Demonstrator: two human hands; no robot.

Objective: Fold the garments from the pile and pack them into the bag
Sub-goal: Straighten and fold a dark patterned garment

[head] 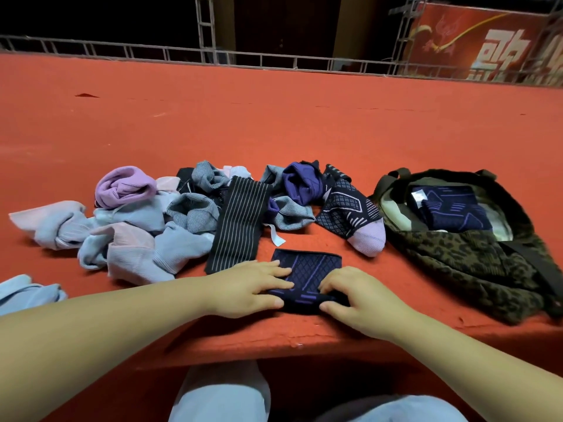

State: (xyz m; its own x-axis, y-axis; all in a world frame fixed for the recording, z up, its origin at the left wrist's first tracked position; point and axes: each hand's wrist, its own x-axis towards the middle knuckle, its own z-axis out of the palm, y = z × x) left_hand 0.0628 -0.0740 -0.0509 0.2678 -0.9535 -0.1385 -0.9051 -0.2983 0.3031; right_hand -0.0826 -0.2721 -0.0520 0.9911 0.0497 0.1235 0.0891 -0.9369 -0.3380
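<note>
1. A lone pale blue garment (29, 292) lies at the far left edge of the red surface (274, 123), apart from the rest, perhaps just strayed from the heap.
2. The pile (146, 220) of crumpled pink, lilac, grey and blue pieces sits loose and unsorted across the left and middle, within easy reach for drawing the next piece forward.
3. A black pinstriped piece (237, 223) lies stretched flat at the pile's near edge, just beside the work spot (likely next in line, though that is a guess).
4. The left hand (246, 287) rests on the dark navy patterned garment (307, 275) at the front edge, fingers laid fairly straight across it and thumb at its near fold, pressing it flat so the fold holds.
5. The right hand (356, 296) curls its fingers over the garment's near right corner, gripping the folded edge to keep the layers aligned.
6. A patterned sock with a lilac toe (353, 217) lies between pile and bag.
7. The leopard-print bag (457, 254) sits open at the right, mouth toward the person, already holding a folded navy piece (451, 211); it is placed close, so a finished fold travels a short way.
</note>
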